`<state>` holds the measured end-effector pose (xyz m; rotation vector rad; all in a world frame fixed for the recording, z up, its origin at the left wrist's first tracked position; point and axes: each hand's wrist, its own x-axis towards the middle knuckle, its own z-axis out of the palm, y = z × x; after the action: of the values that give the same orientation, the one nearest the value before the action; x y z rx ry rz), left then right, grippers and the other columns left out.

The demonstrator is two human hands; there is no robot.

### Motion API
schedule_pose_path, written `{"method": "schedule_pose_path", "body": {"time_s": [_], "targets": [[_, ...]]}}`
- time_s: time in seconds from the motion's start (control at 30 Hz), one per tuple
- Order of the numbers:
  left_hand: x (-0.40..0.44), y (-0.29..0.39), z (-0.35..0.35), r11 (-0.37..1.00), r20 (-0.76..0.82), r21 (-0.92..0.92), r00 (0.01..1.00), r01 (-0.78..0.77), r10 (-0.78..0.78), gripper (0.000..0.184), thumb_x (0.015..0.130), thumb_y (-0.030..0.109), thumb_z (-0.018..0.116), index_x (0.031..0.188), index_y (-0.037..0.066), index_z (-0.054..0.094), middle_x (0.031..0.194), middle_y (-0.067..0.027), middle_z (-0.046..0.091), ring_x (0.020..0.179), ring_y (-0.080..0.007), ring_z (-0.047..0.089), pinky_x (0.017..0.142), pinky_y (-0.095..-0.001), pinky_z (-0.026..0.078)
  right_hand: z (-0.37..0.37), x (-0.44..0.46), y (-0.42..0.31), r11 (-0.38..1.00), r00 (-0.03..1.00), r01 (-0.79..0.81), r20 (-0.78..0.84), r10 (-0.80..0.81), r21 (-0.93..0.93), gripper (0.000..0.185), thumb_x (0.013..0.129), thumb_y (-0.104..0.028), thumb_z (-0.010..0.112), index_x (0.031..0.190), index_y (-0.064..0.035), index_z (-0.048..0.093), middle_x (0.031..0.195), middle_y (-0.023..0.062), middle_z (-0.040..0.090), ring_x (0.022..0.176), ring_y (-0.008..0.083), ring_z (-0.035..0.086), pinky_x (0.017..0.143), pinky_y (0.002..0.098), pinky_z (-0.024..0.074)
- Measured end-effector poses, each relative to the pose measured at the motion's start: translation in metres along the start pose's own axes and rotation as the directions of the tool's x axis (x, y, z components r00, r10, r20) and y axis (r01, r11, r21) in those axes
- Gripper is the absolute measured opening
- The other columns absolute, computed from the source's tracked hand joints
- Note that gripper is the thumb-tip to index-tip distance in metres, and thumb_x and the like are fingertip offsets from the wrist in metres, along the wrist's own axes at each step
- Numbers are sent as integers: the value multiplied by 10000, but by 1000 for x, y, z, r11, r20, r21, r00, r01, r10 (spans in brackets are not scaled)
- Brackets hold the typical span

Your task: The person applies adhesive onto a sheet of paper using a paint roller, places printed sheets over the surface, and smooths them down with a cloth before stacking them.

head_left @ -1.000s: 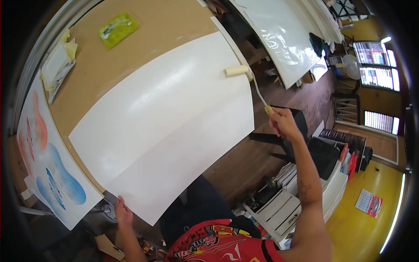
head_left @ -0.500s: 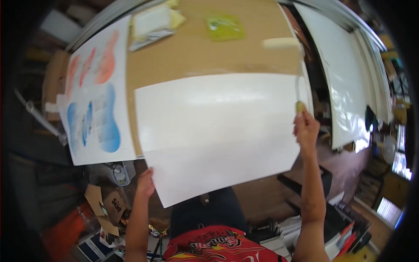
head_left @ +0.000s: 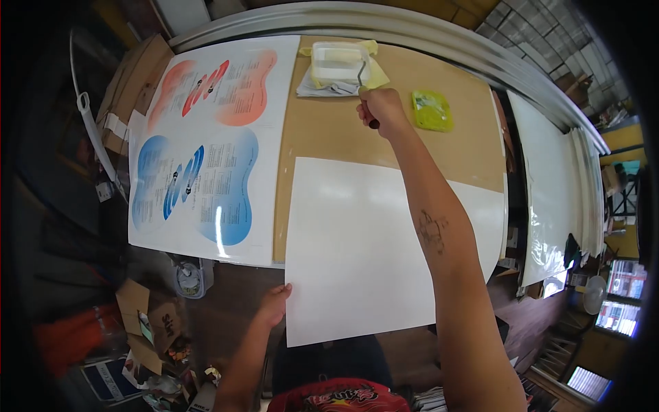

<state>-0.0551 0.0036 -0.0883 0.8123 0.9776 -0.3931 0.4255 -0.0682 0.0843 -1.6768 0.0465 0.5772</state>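
Note:
My right hand (head_left: 382, 113) is closed round the handle of a small paint roller (head_left: 362, 71), arm stretched forward over the board. The roller's bent wire reaches into a white tray (head_left: 317, 63) at the far side, where the roller's head is hard to make out. My left hand (head_left: 276, 304) pinches the near left edge of a large white sheet (head_left: 357, 254). That sheet lies partly on the brown board (head_left: 322, 130) and its near part hangs past the board towards my body. My right forearm hides some of it.
Left of the board lies a printed sheet (head_left: 199, 154) with red and blue shapes. A yellow-green packet (head_left: 432, 110) is right of the tray. A cardboard box (head_left: 141, 323) stands on the floor at lower left. Another plastic-covered surface (head_left: 549, 199) runs along the right.
My right hand has carried the roller from the sheet's right side to the tray at the far left. My left hand stays on the sheet's edge. The camera view has shifted.

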Motion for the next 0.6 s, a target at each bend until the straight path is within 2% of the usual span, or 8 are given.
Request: {"method": "schedule_pose_path", "body": {"time_s": [0.03, 0.23, 0.33, 0.6], "targets": [[2, -2, 0, 1000, 5, -14, 1000, 7, -7, 304, 1053, 225, 512, 1163, -34, 625, 1054, -93, 697, 922, -191, 688, 814, -341, 556, 7, 4, 0, 999, 999, 29, -19, -29, -14, 193, 882, -72, 585, 713, -1, 522, 591, 97, 530, 474, 182, 534, 397, 344, 395], [4, 1, 0, 998, 54, -55, 998, 32, -29, 308, 1058, 232, 503, 1184, -27, 613, 1094, -100, 686, 967, -205, 681, 845, -352, 553, 12, -6, 2, 987, 997, -22, -80, 9, -160, 184, 867, -57, 580, 703, 0, 518, 599, 110, 550, 463, 182, 527, 389, 342, 389], [7, 1, 0, 997, 49, -54, 998, 48, -45, 308, 1063, 237, 491, 1181, -23, 607, 1102, -100, 680, 969, -210, 681, 848, -357, 554, 5, -15, 3, 991, 997, 39, -60, -48, -131, 142, 828, -51, 526, 745, 58, 566, 620, 169, 590, 455, 228, 565, 385, 364, 420], [4, 8, 4, 996, 45, -50, 997, 71, -68, 302, 1066, 245, 482, 1162, -12, 608, 1087, -98, 678, 960, -213, 682, 832, -368, 562, 16, 28, 1, 994, 999, 10, -50, -15, -106, 155, 803, -42, 500, 717, 63, 575, 617, 166, 593, 453, 227, 566, 393, 364, 434]]}}
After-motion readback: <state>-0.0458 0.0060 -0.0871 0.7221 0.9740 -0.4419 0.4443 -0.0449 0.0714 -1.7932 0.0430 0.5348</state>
